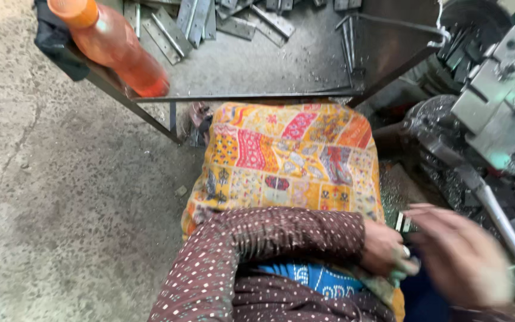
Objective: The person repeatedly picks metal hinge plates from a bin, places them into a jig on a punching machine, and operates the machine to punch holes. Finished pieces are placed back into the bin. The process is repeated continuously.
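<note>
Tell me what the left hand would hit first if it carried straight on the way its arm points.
The left hand points toward the right of the picture. First in that line are the small metal pieces and the blurred right hand, already almost touching it. Depth is unclear because of blur.

A grey concrete floor, rough and stained, fills the left side. A dark metal table stands at the top, dusted with filings and bearing flat steel strips and an orange bottle. A grey machine crowds the right edge. The light is soft and even.
</note>
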